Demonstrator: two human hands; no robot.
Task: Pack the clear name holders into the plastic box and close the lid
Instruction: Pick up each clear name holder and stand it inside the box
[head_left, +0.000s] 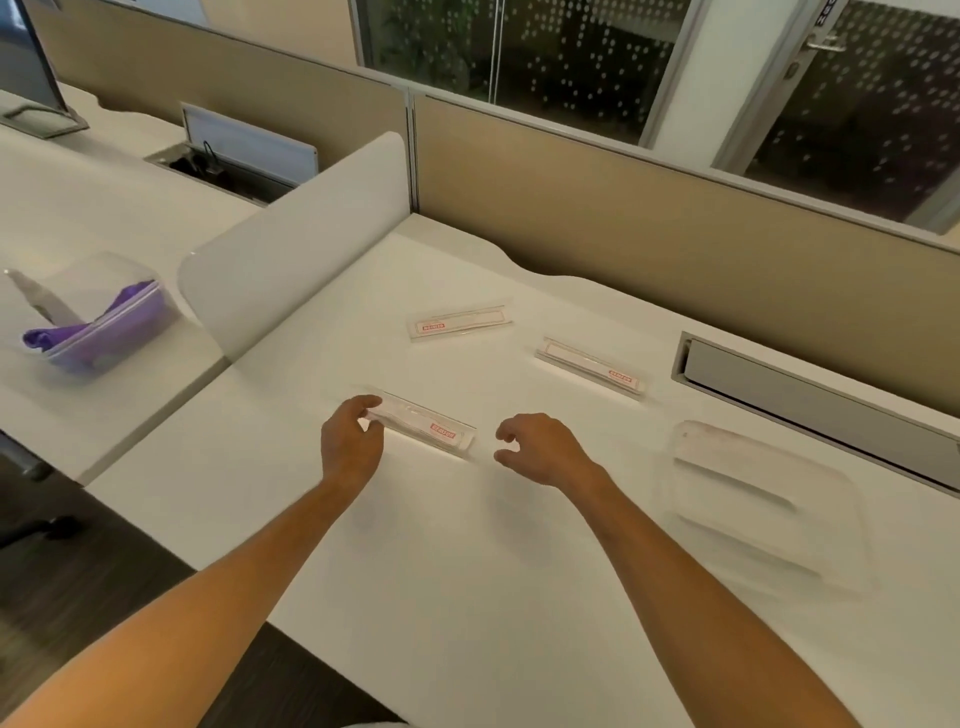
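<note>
Three clear name holders with red-and-white labels lie on the white desk. The nearest holder is pinched at its left end by my left hand. My right hand hovers just right of that holder's other end, fingers curled and apart, holding nothing. A second holder lies further back, and a third holder lies to the right. A clear plastic lid rests flat on the desk at the right. A clear plastic box with purple contents stands on the neighbouring desk at far left.
A white curved divider separates the two desks. A grey cable tray flap is set into the desk at the right. Tan partition panels run along the back. The desk's front edge drops to a dark floor at lower left.
</note>
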